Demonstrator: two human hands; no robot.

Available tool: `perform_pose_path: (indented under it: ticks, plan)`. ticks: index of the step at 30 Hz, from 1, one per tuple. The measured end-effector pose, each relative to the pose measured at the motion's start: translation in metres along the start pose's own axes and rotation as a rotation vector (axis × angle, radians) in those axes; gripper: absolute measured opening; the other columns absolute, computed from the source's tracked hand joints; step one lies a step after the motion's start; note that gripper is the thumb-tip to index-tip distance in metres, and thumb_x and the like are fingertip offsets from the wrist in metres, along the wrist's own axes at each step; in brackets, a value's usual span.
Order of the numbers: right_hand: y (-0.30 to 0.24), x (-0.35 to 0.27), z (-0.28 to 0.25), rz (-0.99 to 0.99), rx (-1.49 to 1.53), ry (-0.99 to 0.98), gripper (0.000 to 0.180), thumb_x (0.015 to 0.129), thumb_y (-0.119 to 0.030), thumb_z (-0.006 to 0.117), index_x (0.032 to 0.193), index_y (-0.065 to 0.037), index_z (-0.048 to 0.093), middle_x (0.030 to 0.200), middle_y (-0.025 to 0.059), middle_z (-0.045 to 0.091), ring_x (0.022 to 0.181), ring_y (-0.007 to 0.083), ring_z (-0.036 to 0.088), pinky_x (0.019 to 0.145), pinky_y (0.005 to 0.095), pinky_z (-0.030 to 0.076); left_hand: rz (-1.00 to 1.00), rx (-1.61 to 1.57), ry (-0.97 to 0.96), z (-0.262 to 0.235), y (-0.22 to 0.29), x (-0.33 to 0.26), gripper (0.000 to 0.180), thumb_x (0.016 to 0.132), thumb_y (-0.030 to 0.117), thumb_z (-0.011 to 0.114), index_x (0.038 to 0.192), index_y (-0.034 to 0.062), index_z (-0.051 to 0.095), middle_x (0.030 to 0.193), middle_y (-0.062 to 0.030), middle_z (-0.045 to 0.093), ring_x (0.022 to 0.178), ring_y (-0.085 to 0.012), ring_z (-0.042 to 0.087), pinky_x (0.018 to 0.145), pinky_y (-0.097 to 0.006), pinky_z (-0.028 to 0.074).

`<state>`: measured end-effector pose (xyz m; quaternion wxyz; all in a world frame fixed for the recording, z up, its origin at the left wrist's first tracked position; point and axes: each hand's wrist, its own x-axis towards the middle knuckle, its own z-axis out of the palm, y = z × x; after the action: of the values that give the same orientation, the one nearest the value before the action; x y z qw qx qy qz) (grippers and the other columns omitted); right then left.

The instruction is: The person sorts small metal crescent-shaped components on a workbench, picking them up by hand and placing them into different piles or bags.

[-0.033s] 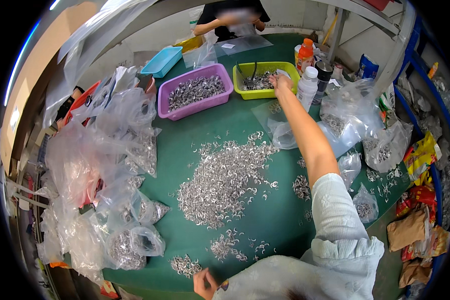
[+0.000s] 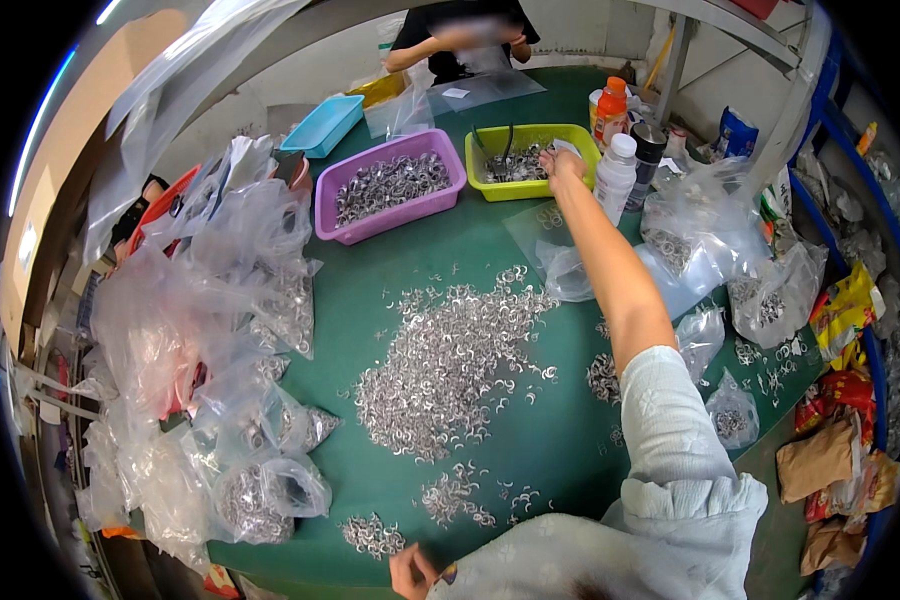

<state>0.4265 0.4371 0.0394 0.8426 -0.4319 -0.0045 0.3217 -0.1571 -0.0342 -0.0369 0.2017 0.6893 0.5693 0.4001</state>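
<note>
My right hand (image 2: 562,164) reaches far out over the yellow-green basket (image 2: 532,190). Its fingers are drawn together among small silvery metal rings (image 2: 519,165); whatever lies between the fingertips is too small to make out. Black-handled pliers (image 2: 507,148) lean in the same basket. My left hand (image 2: 411,573) rests at the near table edge, loosely bent, thumb apart from the fingers, nothing visible in it. Just beyond it lies a small heap of crescent-shaped metal pieces (image 2: 372,536). A large pile of similar pieces (image 2: 440,370) spreads across the middle of the green table (image 2: 360,275).
Left of the basket stands a purple basket (image 2: 389,220) of rings, with a blue tray (image 2: 324,126) behind. Plastic bags (image 2: 210,290) crowd the left side. Bottles (image 2: 615,178) and more bags (image 2: 705,215) stand right. A person (image 2: 465,45) sits across the table.
</note>
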Motion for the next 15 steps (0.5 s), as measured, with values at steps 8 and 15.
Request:
perform_pose_path:
  ticks: [8,15]
  plan:
    - [-0.018,0.159,0.000,-0.370,0.164,0.362,0.035,0.089,-0.002,0.045,0.122,0.009,0.045,0.111,0.0235,0.059,0.089,0.0363,0.064,0.067,0.0384,0.057,0.029,-0.052,-0.213,0.011,-0.152,-0.065,0.021,0.077,0.003,0.062,0.097,-0.0001,0.067,0.065,-0.0092,0.059,0.052,-0.0207,0.055,0.052,-0.031,0.044]
    - [-0.002,0.126,0.013,-0.602,-0.015,0.542,0.036,0.090,-0.012,0.052,0.120,0.008,0.054,0.120,0.0197,0.060,0.100,0.0293,0.062,0.087,0.0365,0.048,0.040,0.037,-0.299,-0.023,-0.162,-0.108,0.019,0.080,0.007,0.065,0.098,0.0011,0.065,0.056,-0.0083,0.055,0.046,-0.0219,0.050,0.049,-0.034,0.043]
